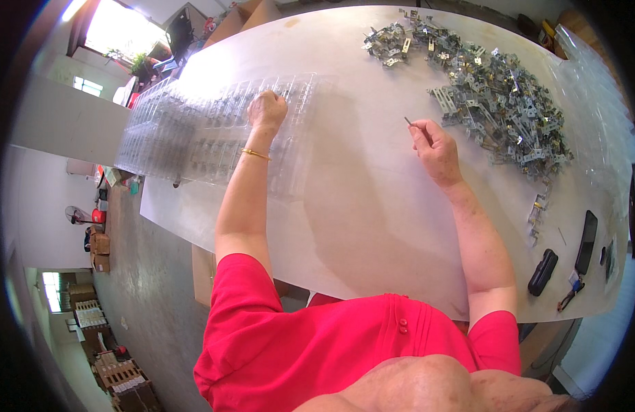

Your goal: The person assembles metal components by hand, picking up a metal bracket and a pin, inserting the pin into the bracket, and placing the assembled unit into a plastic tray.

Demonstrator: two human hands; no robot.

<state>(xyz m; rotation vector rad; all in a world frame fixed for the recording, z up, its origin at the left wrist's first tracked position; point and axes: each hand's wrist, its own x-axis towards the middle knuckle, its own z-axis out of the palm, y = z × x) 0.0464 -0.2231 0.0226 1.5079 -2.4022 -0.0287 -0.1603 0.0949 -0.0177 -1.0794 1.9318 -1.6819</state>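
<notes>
My left hand [267,110] is closed over the stacked clear plastic trays [214,147] on the left of the table; what its fingers hold, if anything, is hidden. Small metal parts lie in the trays' compartments. My right hand [435,151] is above the middle of the table, thumb and fingers pinching a short thin dark metal piece [409,121] that points up and left. To the right of that hand spreads a large heap of small metal brackets [499,103], silver with some brass-coloured bits.
On the pale tabletop [372,226], a black case [543,272], a dark phone [586,240] and a small tool [571,292] lie at the near right. A few linked brackets [536,214] trail from the heap. Clear plastic sheeting [595,103] covers the right edge.
</notes>
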